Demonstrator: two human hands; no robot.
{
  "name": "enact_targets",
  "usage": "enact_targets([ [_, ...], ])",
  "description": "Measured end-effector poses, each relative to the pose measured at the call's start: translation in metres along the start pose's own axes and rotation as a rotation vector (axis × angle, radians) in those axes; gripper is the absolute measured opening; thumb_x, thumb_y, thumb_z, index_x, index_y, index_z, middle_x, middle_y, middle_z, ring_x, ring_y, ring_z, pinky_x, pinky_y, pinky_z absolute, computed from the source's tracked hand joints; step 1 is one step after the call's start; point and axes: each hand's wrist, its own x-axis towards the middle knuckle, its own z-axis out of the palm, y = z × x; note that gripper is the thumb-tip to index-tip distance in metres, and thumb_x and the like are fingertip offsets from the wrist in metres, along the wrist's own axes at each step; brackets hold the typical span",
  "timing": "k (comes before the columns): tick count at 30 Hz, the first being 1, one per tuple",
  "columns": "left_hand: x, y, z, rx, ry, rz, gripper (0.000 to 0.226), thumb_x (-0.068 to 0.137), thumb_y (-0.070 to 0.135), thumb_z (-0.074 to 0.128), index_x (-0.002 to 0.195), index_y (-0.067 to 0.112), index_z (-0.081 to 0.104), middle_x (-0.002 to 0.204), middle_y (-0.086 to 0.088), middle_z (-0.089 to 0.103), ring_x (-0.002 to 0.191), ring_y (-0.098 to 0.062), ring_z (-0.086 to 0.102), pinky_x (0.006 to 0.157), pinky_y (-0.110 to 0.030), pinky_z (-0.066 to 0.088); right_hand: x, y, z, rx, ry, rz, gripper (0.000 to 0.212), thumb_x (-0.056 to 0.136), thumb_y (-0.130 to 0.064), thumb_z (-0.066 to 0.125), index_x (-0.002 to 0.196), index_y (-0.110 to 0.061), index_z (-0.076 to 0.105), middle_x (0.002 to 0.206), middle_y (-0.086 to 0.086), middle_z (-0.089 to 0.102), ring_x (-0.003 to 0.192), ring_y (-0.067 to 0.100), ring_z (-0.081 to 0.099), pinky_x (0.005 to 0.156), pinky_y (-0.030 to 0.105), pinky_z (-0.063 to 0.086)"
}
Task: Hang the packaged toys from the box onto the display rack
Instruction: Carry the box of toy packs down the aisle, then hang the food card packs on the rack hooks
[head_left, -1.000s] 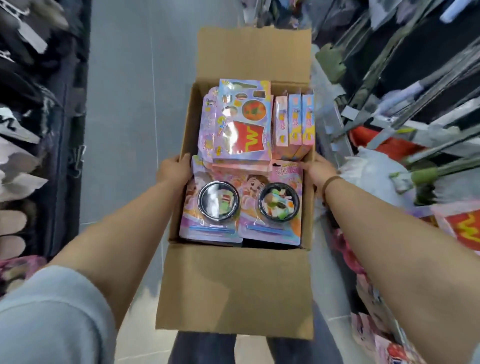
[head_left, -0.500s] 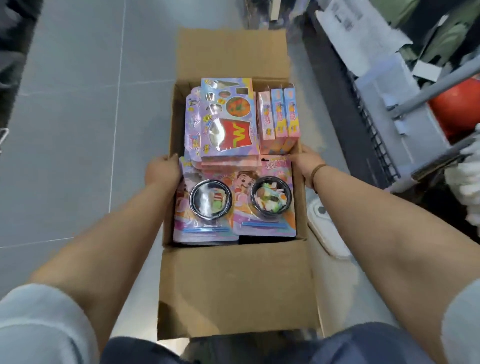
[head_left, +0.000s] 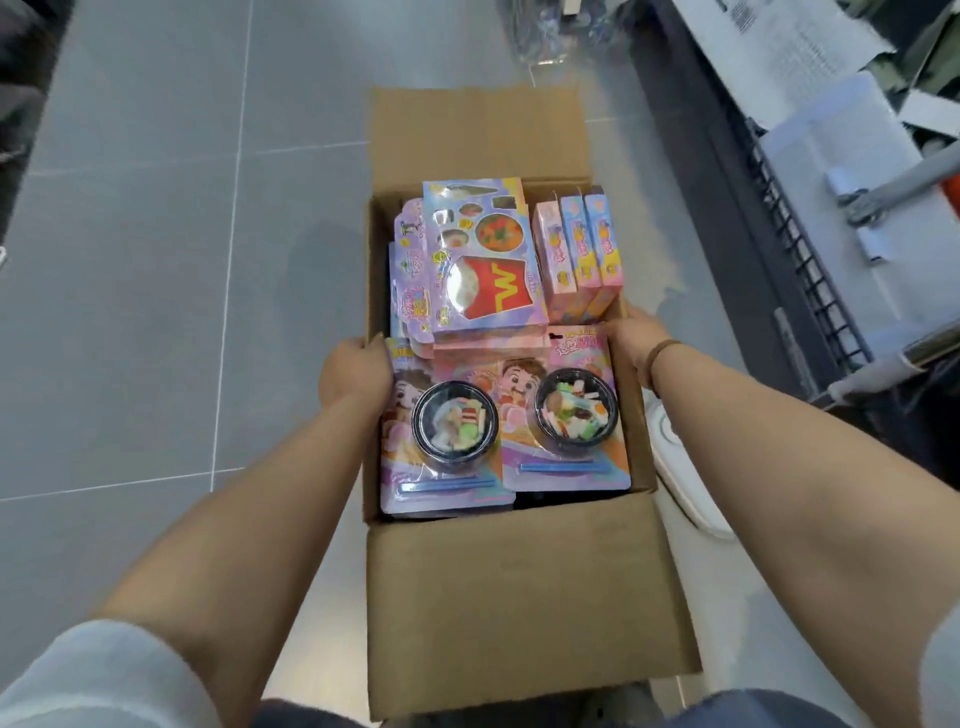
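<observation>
An open cardboard box (head_left: 519, 597) full of packaged toys is in front of me, low over the grey floor. My left hand (head_left: 353, 371) grips its left wall, and my right hand (head_left: 634, 338) grips its right wall. Inside, two blister cards with black toy bowls (head_left: 454, 423) (head_left: 574, 405) lie nearest me. Behind them is a stack of purple food-set packs (head_left: 478, 260), and three slim pink and blue boxes (head_left: 576, 249) stand at the back right. My fingertips are hidden behind the box walls.
A dark wire display rack (head_left: 795, 249) with grey metal bars and papers runs along the right. A white oval object (head_left: 680, 483) lies on the floor by the box's right side. Grey tiled floor (head_left: 156, 260) spreads to the left. Dark merchandise shows at the far left edge.
The view has swung from the crowded aisle shelves toward the floor, and the box has come down with both hands still gripping its sides. The rack's base now shows on the right.
</observation>
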Motion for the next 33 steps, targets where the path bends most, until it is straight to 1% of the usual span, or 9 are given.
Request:
enact_targets([
  [2, -0.008, -0.005, 0.0, -0.003, -0.019, -0.027, 0.034, 0.094, 0.032, 0.042, 0.079, 0.005, 0.055, 0.093, -0.021, 0.062, 0.089, -0.037, 0.057, 0.071, -0.034, 0.039, -0.008, -0.002, -0.002, -0.032, 0.016, -0.004, 0.049, 0.087, -0.004, 0.058, 0.134, -0.012, 0.049, 0.108, 0.007, 0.064, 0.079, 0.016, 0.061, 0.055, 0.015, 0.051],
  [5, -0.016, -0.007, -0.005, -0.03, -0.032, -0.074, 0.034, 0.089, 0.032, 0.046, 0.093, 0.001, 0.06, 0.103, -0.022, 0.065, 0.097, -0.039, 0.06, 0.082, -0.038, 0.048, -0.019, -0.009, -0.003, -0.19, 0.114, 0.045, 0.074, 0.086, -0.02, 0.063, 0.15, -0.017, 0.026, 0.142, 0.007, 0.048, 0.123, 0.029, 0.052, 0.097, 0.029, 0.046],
  [7, -0.022, -0.001, -0.014, -0.025, -0.048, -0.09, 0.036, 0.089, 0.031, 0.049, 0.11, 0.003, 0.058, 0.116, -0.02, 0.062, 0.107, -0.038, 0.057, 0.088, -0.037, 0.045, -0.031, -0.018, 0.0, -0.293, 0.263, 0.015, 0.056, 0.091, -0.022, 0.053, 0.144, -0.013, 0.038, 0.143, 0.01, 0.047, 0.129, 0.03, 0.046, 0.103, 0.033, 0.037],
  [10, -0.03, 0.01, -0.027, -0.11, -0.006, -0.11, 0.046, 0.091, 0.029, 0.052, 0.131, 0.006, 0.049, 0.132, -0.015, 0.055, 0.122, -0.034, 0.05, 0.097, -0.034, 0.039, -0.051, -0.039, 0.015, -0.292, 0.442, -0.16, 0.033, 0.089, -0.017, 0.05, 0.12, -0.008, 0.058, 0.127, 0.016, 0.055, 0.121, 0.032, 0.047, 0.099, 0.031, 0.035],
  [14, -0.041, 0.017, -0.036, -0.193, 0.089, -0.031, 0.039, 0.092, 0.031, 0.047, 0.123, 0.009, 0.055, 0.123, -0.014, 0.06, 0.117, -0.032, 0.053, 0.099, -0.037, 0.042, -0.071, -0.063, 0.048, -0.201, 0.103, -0.103, 0.045, 0.09, -0.03, 0.059, 0.127, -0.006, 0.05, 0.12, 0.009, 0.055, 0.105, 0.025, 0.056, 0.075, 0.025, 0.046],
  [16, -0.049, 0.024, -0.038, -0.279, -0.005, -0.012, 0.029, 0.091, 0.022, 0.052, 0.116, 0.009, 0.059, 0.111, -0.011, 0.064, 0.103, -0.021, 0.063, 0.086, -0.026, 0.047, -0.073, -0.069, 0.058, -0.265, 0.028, -0.063, 0.06, 0.089, -0.036, 0.06, 0.138, -0.006, 0.042, 0.139, 0.011, 0.042, 0.124, 0.027, 0.046, 0.097, 0.03, 0.042],
  [19, -0.057, 0.037, -0.035, -0.446, -0.285, -0.043, 0.008, 0.094, 0.014, 0.051, 0.089, 0.009, 0.056, 0.075, -0.006, 0.06, 0.054, -0.008, 0.063, 0.05, -0.015, 0.044, -0.066, -0.07, 0.065, -0.343, 0.041, -0.041, 0.061, 0.087, -0.032, 0.064, 0.135, -0.004, 0.04, 0.136, 0.011, 0.045, 0.127, 0.025, 0.041, 0.089, 0.025, 0.037],
  [26, -0.052, 0.041, -0.018, -0.695, -0.446, -0.268, 0.063, 0.083, 0.043, 0.067, 0.126, 0.002, 0.046, 0.106, -0.014, 0.065, 0.088, -0.026, 0.068, 0.06, -0.028, 0.052, -0.06, -0.067, 0.075, -0.485, 0.006, -0.079, 0.055, 0.091, -0.032, 0.06, 0.138, -0.007, 0.044, 0.141, 0.01, 0.049, 0.127, 0.027, 0.048, 0.101, 0.029, 0.039],
  [33, -0.053, 0.039, -0.012, -0.881, -0.349, -0.304, 0.051, 0.085, 0.031, 0.067, 0.122, 0.02, 0.033, 0.093, -0.006, 0.059, 0.073, -0.019, 0.062, 0.066, -0.03, 0.056, -0.065, -0.06, 0.088, -0.529, -0.111, -0.174, 0.024, 0.093, -0.021, 0.054, 0.083, -0.003, 0.066, 0.077, 0.012, 0.059, 0.073, 0.022, 0.051, 0.066, 0.026, 0.039],
])
